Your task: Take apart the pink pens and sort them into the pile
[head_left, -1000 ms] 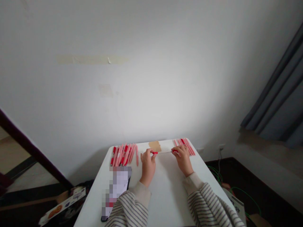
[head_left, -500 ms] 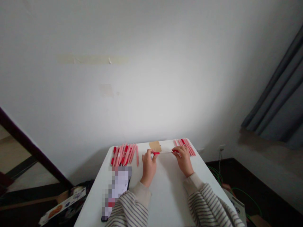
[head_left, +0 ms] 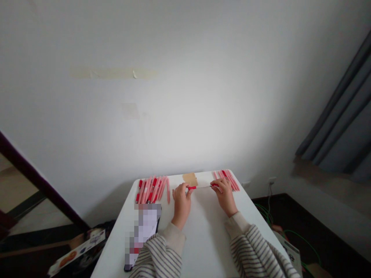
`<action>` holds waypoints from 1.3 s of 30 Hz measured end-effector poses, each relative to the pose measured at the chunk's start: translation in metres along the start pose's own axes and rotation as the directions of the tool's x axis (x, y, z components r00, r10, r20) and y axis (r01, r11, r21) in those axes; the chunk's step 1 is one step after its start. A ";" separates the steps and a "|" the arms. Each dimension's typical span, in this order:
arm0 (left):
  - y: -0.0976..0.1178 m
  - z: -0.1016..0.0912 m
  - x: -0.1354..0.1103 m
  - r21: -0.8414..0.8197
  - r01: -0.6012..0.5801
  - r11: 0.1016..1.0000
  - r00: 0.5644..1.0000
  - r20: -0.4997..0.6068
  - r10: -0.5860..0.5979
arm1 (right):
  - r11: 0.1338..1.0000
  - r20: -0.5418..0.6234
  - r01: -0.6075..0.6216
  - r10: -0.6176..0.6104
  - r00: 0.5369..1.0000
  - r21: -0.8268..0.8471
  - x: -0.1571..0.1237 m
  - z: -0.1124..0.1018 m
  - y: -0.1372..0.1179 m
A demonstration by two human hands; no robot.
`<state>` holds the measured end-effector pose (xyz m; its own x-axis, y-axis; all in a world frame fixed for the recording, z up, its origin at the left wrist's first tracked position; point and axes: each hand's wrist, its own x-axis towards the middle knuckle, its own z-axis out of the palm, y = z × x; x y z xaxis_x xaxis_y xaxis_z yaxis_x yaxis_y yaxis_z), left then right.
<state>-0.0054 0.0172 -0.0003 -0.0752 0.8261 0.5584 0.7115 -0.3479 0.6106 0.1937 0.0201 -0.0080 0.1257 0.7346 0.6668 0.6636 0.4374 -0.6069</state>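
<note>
My left hand [head_left: 181, 201] and my right hand [head_left: 225, 195] hold one thin pen refill [head_left: 202, 187] stretched level between them over the white table [head_left: 203, 235]. The left fingers pinch its red end, the right fingers pinch the other end. A row of several pink and red pens [head_left: 152, 189] lies to the left of my left hand. A smaller group of pink pen parts [head_left: 228, 178] lies just behind my right hand. Both sleeves are striped.
A tan patch [head_left: 189, 178] sits at the table's far edge by the white wall. A blurred flat object [head_left: 142, 231] lies at the table's left side. Boxes [head_left: 77, 251] and green cables [head_left: 290, 231] are on the floor. A grey curtain [head_left: 342, 123] hangs at right.
Both hands have stayed almost still with the refill between them; the gap between them has barely changed.
</note>
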 end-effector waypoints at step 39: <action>0.006 -0.006 0.000 0.084 -0.118 0.989 0.993 0.031 0.116 | 0.996 0.134 0.074 -0.066 0.989 -0.054 -0.006 0.006 -0.007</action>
<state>-0.0048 0.0126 0.0071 0.0292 0.7935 0.6079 0.7716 -0.4046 0.4909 0.1841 0.0157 -0.0097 -0.0184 0.7672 0.6412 0.7101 0.4615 -0.5318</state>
